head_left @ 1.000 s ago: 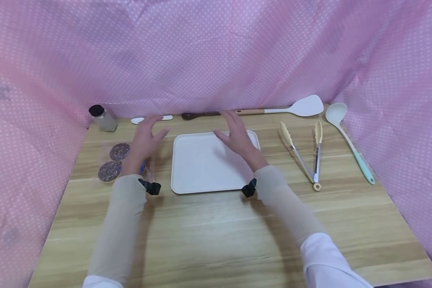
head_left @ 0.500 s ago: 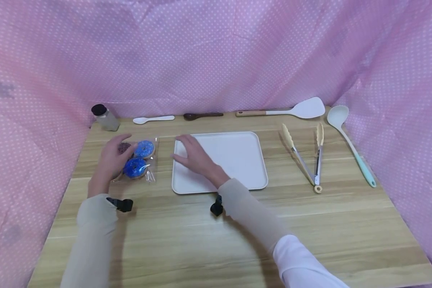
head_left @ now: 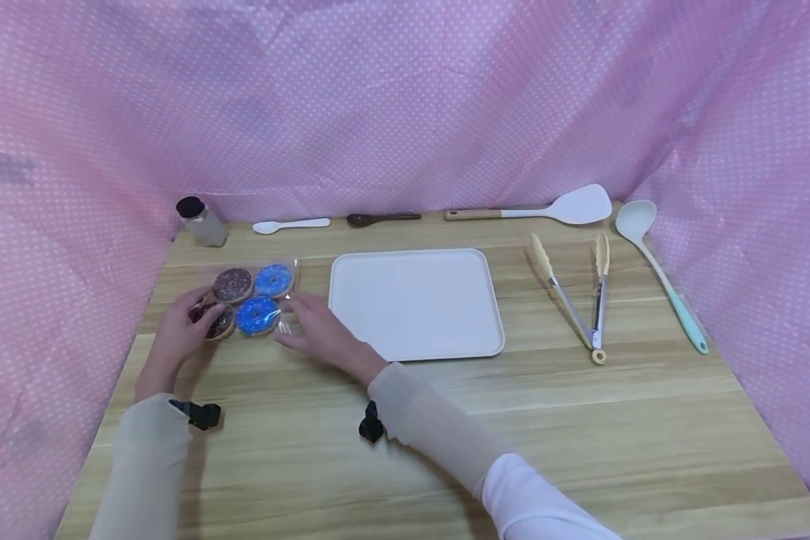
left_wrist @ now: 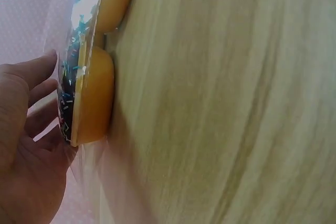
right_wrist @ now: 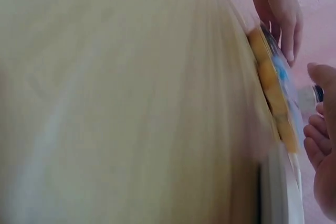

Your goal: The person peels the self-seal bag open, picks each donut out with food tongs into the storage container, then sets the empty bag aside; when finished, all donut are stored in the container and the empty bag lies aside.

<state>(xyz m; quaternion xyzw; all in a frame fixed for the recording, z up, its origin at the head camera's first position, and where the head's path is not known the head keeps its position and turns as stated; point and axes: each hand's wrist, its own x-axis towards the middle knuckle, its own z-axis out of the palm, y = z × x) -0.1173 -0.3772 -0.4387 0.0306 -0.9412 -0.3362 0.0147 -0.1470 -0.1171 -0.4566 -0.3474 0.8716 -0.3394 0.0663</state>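
A clear packet of four doughnuts (head_left: 248,298) lies flat on the wooden table (head_left: 445,420), just left of the white tray (head_left: 415,304) and not touching it. Two doughnuts carry blue icing, two carry dark icing.

The left hand (head_left: 178,334) sits at the packet's left edge. Its fingers are loosely extended and rest on the near dark doughnut; the left wrist view shows the fingers (left_wrist: 31,103) straight against the wrapper, not curled round it.

The right hand (head_left: 324,334) lies at the packet's right edge, between packet and tray, palm down. Its fingers are extended and relaxed, the tips at or touching the wrapper's corner; a firm grip is not visible. The right wrist view is blurred and shows only slightly bent fingers (right_wrist: 315,140) beside the packet.

Along the back edge stand a small jar with a dark lid (head_left: 202,221), a white spoon (head_left: 290,224), a dark spoon (head_left: 381,218) and a white spatula (head_left: 547,209). Tongs (head_left: 574,296) and a ladle (head_left: 661,274) lie right of the tray.
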